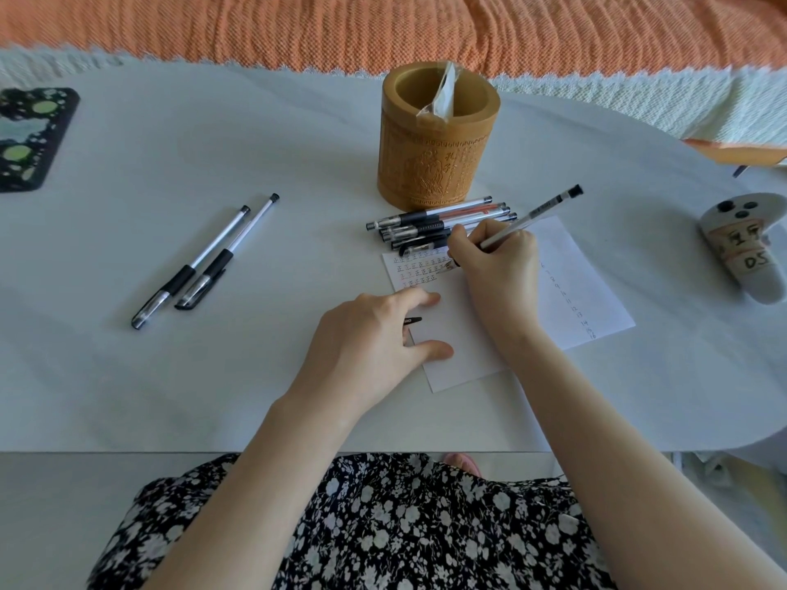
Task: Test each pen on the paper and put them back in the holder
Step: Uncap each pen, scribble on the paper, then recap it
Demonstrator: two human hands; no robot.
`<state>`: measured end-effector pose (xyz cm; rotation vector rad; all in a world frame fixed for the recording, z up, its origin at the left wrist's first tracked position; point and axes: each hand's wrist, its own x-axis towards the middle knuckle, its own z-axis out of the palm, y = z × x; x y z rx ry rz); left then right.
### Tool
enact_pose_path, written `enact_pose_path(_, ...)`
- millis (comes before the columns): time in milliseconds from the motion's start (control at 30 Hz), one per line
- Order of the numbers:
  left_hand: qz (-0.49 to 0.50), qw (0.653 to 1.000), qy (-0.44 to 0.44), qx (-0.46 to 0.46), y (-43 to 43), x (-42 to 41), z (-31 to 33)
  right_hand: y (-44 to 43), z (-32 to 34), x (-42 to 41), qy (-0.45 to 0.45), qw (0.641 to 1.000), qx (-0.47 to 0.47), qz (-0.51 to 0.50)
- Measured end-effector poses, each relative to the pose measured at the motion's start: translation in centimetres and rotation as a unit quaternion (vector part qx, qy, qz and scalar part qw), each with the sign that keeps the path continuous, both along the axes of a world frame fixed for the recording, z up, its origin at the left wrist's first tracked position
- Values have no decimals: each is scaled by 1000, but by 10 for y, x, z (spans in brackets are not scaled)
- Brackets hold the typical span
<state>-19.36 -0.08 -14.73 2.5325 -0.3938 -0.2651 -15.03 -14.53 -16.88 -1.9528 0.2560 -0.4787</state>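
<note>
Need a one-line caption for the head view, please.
The right hand tests a pen on the paper while the left hand, holding a pen cap, steadies it.

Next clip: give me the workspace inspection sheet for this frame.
Surface: white table.
Job's things: holder shows no pens, a plastic wrapper sticks out; pen pile lies in front of it; two pens lie apart at left; paper bears test marks.
Clutter: white controller at right; black patterned object at left edge.
Hands: right hand grips a pen, tip down at the marks; left hand rests on the paper, pen cap beneath, grip unclear.
Cables: nothing seen.
Surroundings: orange blanket behind the table.
</note>
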Motion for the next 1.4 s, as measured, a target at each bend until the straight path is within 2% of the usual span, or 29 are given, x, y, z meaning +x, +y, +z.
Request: enact_pose_path(1400, 2, 1000, -1, -4, 0, 1, 0, 0, 1, -1, 2, 1000, -10, 4)
